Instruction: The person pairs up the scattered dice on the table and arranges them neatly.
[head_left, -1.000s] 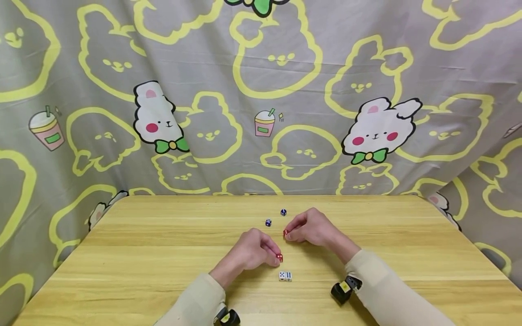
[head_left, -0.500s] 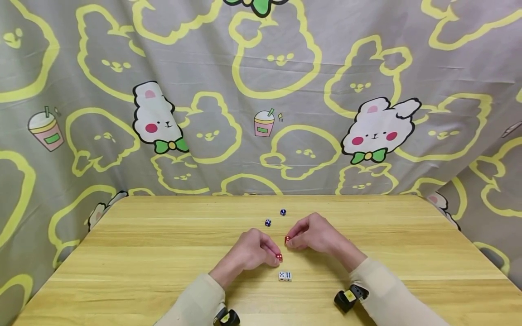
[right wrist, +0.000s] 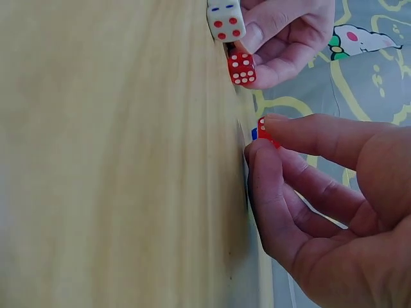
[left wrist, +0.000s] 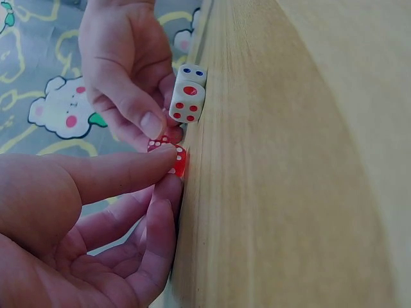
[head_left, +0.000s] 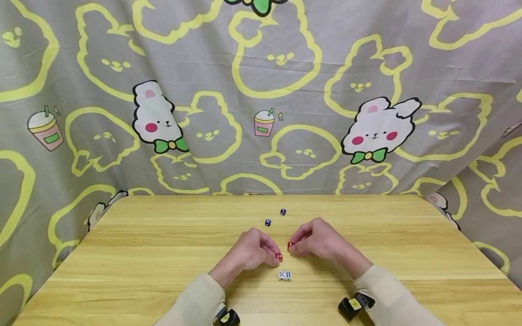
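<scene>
My left hand (head_left: 253, 248) pinches a red die (head_left: 279, 257) between thumb and fingers, low over the table. Just to its right and slightly farther back, my right hand (head_left: 320, 240) pinches a second red die (head_left: 290, 246) in the same way. A small gap separates the two red dice in the head view. Nearer to me, two white dice (head_left: 285, 276) sit side by side. In the right wrist view, the left hand's red die (right wrist: 242, 68) shows white pips, and the right hand's red die (right wrist: 265, 131) is partly covered by the thumb.
Behind the hands, two blue dice lie apart: one blue die (head_left: 268, 222) nearer, another blue die (head_left: 283, 212) farther back. The wooden table (head_left: 142, 271) ends at a patterned curtain (head_left: 253, 149). Each wrist carries a small black camera (head_left: 350, 308).
My right hand has moved toward me and slightly right with its red die, away from the blue dice. The left hand and its red die have stayed in place.
</scene>
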Tool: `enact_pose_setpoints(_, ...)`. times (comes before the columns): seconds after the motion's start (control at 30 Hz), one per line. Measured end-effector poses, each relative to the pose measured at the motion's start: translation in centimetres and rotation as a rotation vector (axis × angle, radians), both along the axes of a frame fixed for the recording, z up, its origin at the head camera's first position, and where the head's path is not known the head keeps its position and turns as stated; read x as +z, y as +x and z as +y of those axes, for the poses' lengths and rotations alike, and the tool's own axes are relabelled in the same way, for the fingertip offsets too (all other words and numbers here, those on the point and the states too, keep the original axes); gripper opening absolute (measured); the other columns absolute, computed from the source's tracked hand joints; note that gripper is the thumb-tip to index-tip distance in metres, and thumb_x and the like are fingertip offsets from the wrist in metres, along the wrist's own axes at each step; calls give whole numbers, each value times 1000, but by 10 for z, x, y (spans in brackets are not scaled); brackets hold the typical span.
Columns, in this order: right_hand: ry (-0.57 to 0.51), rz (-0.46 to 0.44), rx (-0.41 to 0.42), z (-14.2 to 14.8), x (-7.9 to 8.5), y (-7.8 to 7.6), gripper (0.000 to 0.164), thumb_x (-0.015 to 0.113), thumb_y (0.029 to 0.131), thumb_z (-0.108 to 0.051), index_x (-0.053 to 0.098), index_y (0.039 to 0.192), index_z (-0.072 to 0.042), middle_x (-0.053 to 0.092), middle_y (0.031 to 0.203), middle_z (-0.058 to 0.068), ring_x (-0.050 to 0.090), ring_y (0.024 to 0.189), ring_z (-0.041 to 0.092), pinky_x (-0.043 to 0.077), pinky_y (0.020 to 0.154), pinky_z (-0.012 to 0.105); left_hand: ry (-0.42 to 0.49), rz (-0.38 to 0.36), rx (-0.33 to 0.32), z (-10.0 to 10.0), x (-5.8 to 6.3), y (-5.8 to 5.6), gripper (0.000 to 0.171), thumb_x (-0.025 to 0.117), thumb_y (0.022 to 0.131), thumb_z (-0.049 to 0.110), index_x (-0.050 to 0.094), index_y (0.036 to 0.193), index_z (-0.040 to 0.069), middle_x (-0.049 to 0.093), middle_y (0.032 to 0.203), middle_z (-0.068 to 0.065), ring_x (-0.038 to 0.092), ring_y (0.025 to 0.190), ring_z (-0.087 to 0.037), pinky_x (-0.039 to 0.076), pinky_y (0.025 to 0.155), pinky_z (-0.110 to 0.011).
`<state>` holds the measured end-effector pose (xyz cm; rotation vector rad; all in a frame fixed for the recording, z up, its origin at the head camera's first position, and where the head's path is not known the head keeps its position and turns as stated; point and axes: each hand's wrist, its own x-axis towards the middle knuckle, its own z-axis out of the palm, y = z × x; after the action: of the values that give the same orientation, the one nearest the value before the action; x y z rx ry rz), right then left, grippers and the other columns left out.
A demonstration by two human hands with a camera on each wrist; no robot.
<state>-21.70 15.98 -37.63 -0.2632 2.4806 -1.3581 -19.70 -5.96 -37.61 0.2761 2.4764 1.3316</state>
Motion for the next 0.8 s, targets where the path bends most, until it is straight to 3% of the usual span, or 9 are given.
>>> enact_pose_setpoints(0.8, -25, -36, 56, -2, -2, 15, 15, 89, 81, -2, 79, 91, -2, 75, 79, 6, 67, 71, 13, 58, 67, 30, -4, -3, 5, 2, -2, -1, 16, 90, 79, 1, 79, 86, 10, 75, 77, -1, 65, 76, -14, 47, 74, -28)
